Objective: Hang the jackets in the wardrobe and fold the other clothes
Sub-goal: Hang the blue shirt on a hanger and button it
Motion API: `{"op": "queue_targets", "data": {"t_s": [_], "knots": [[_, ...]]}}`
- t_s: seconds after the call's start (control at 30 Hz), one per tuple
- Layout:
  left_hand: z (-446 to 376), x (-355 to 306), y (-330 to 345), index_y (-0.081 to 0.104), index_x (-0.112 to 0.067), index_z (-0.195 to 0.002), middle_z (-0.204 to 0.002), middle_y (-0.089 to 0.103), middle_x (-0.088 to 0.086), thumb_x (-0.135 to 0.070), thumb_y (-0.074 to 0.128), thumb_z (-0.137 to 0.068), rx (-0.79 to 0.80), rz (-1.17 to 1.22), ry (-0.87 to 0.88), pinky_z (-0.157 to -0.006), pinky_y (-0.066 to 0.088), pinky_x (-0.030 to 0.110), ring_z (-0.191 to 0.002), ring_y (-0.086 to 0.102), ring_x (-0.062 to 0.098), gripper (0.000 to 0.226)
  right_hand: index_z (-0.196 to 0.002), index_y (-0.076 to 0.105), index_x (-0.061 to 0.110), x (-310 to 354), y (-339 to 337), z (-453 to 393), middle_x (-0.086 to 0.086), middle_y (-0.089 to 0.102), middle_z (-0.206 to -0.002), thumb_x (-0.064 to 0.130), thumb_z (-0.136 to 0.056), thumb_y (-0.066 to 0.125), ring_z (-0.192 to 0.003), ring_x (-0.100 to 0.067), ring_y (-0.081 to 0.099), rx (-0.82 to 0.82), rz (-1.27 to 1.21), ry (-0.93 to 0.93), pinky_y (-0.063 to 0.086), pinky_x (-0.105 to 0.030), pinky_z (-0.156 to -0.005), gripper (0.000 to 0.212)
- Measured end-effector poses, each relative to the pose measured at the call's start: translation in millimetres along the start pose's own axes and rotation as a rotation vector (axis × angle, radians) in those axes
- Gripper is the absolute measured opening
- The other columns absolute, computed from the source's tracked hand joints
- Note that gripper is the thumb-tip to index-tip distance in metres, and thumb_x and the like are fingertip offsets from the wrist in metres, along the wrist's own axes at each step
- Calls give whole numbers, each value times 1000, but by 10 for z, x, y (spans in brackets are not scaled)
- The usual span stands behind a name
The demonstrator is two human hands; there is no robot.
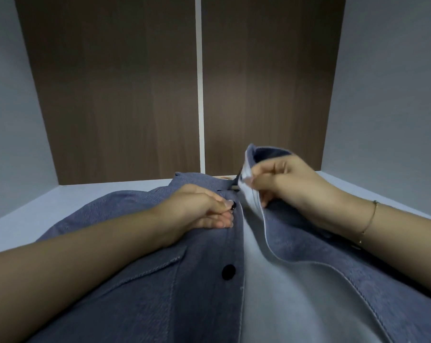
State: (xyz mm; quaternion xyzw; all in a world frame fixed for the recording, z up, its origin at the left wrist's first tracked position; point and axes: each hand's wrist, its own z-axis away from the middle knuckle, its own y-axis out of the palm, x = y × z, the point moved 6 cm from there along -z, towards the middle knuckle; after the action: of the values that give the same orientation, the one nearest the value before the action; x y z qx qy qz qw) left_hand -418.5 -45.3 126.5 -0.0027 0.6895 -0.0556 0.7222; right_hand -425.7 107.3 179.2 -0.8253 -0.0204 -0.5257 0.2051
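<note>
A blue denim-like jacket [140,288] with black buttons and a pale lining lies front-up across a white shelf [23,209]. It fills the lower half of the view. My left hand [204,206] pinches the upper black button on the left front edge, near the collar. My right hand [283,181] grips the right front edge by the collar and lifts it, so the pale lining [271,293] shows. A second black button [228,272] sits lower on the left placket. A dark strip, perhaps a hanger part, shows at the collar between my hands.
The shelf sits inside a wardrobe compartment with a dark wood back panel [125,95] split by a white vertical strip [200,82]. Grey side walls [9,107] close it in left and right. A thin bracelet [369,219] circles my right wrist.
</note>
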Motion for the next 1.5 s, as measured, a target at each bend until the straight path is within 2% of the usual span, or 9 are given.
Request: {"op": "queue_targets", "data": {"t_s": [0.1, 0.2, 0.3, 0.43, 0.57, 0.77, 1.03, 1.33, 1.5], "knots": [[24, 21, 23, 68, 2, -79, -63, 70, 11, -2, 70, -86, 5, -2, -19, -49, 51, 14, -53, 68, 12, 8, -73, 64, -1, 31, 15, -3, -9, 55, -52, -1, -89, 63, -43, -13, 50, -7, -53, -2, 44, -16, -46, 16], [25, 40, -2, 65, 5, -87, -63, 70, 9, 0, 66, -88, -14, 57, -37, -49, 51, 14, -54, 69, 11, 6, -66, 61, 1, -140, 160, 60, -5, 54, -46, -2, -89, 64, -39, -12, 50, 87, 74, 114, 45, -17, -46, 23], [12, 47, -16, 64, 4, -91, -61, 70, 8, -1, 64, -90, -31, 68, -32, -49, 51, 13, -53, 68, 10, 5, -63, 60, 2, -228, 166, 62, -4, 56, -45, -2, -89, 63, -40, -14, 52, 77, 96, 160, 47, -18, -46, 26], [12, 47, -1, 65, 3, -90, -59, 69, 6, -2, 65, -89, -25, 64, -6, -50, 51, 12, -52, 66, 8, 6, -77, 64, -5, -260, 168, 75, -6, 58, -47, -1, -89, 63, -39, -11, 54, 96, 84, 159, 48, -16, -47, 13], [20, 47, -6, 66, 2, -85, -58, 68, 5, -3, 64, -90, -25, 61, 37, -50, 50, 11, -50, 65, 6, 7, -70, 66, 2, -246, 161, 88, -8, 61, -51, 0, -88, 65, -42, -11, 56, 110, 57, 128, 48, -15, -49, 19], [10, 53, -36, 64, -3, -82, -55, 66, 1, -1, 60, -92, -37, 102, 81, -52, 51, 11, -49, 63, 4, 10, -82, 69, -3, -334, 176, 61, -15, 68, -68, 8, -94, 54, -56, -17, 64, 186, -301, 287, 54, -21, -54, 22], [-4, -17, 3, 65, -6, -81, -59, 66, 0, -2, 58, -93, 4, 115, 138, -57, 52, 10, -53, 63, 2, 14, -84, 68, -2, -420, 174, -34, -9, 67, -60, -2, -84, 66, -49, -11, 63, 92, -363, 327, 53, -18, -49, 2], [4, 33, 33, 62, 1, -78, -52, 66, 3, -1, 53, -96, -41, 6, -36, -50, 52, 12, -46, 63, 4, 21, -72, 64, 1, -365, 236, -5, -1, 61, -47, -6, -87, 64, -39, -5, 56, 95, -11, 136, 50, -15, -47, 17], [32, -12, 45, 67, 6, -95, -75, 72, 14, -39, 62, -91, 17, 6, -187, -61, 60, 21, -62, 71, 15, 46, -74, 66, 2, -333, 260, 3, -2, 59, -52, -4, -87, 66, -39, -4, 53, 108, 171, 40, 49, -15, -48, 14]]}}
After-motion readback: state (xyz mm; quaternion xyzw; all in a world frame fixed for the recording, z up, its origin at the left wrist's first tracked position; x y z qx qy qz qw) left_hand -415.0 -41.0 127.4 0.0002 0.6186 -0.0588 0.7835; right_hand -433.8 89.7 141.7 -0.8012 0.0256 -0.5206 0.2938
